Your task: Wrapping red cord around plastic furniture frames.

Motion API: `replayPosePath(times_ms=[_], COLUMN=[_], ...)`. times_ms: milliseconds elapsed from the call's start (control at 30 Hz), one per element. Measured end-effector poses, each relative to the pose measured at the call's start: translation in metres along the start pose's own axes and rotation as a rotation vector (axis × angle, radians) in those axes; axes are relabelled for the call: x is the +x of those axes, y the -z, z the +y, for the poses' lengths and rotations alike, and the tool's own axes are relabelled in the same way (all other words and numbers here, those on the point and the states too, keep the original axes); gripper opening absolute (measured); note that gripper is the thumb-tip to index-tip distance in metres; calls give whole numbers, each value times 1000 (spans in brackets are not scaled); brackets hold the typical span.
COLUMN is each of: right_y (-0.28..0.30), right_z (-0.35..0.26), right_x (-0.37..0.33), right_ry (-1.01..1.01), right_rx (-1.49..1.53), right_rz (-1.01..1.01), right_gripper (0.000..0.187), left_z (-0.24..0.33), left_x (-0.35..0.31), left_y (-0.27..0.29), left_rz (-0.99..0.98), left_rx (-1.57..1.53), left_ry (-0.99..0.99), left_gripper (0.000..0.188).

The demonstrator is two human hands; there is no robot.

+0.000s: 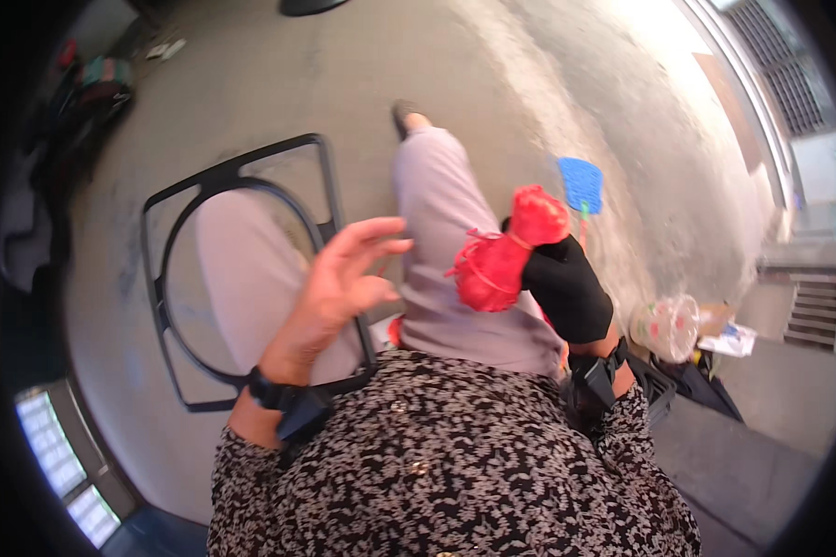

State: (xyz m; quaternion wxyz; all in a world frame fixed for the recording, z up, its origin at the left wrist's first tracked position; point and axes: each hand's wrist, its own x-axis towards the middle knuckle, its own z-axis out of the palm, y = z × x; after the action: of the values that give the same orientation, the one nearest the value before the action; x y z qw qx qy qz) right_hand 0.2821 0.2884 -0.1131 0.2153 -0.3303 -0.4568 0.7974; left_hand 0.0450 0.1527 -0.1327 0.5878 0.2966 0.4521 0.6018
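Observation:
My right hand point(569, 290), in a black glove, grips a hank of bright red cord or strip point(492, 271), bound tight at its narrow waist and bulging at both ends. The hank hangs over my right thigh. Bare and raised over my lap, my left hand point(348, 269) has its fingers apart and curved toward the hank without touching it. A thin red strand seems to show near its fingertips, too fine to be sure of. Beneath that hand, a black square frame with a round ring inside point(325, 181) lies across my left leg.
To the right, a blue flat pad on a green and orange stick point(581, 184) rises beside my right leg. A clear plastic bag or tub point(664, 328) and papers point(729, 340) sit at my right side. Dark items point(102, 84) stand at the far left.

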Motion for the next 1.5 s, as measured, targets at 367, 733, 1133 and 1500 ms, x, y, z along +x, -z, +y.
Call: replayPosePath(times_ms=[367, 733, 1133, 1500], right_y=[-58, -83, -52, -46], right_z=[-5, 2, 4, 34], right_x=[58, 64, 54, 6], right_ry=[140, 11, 210, 83], right_rx=[-322, 106, -308, 39], right_rz=[-24, -224, -50, 11], right_gripper=[33, 31, 37, 36], left_z=[-3, 7, 8, -12], left_x=[-9, -10, -1, -4], left_y=[9, 5, -5, 8], left_rz=[74, -180, -20, -99], left_rx=[-187, -477, -61, 18], left_ry=[117, 174, 57, 341], left_gripper=[32, 60, 77, 64])
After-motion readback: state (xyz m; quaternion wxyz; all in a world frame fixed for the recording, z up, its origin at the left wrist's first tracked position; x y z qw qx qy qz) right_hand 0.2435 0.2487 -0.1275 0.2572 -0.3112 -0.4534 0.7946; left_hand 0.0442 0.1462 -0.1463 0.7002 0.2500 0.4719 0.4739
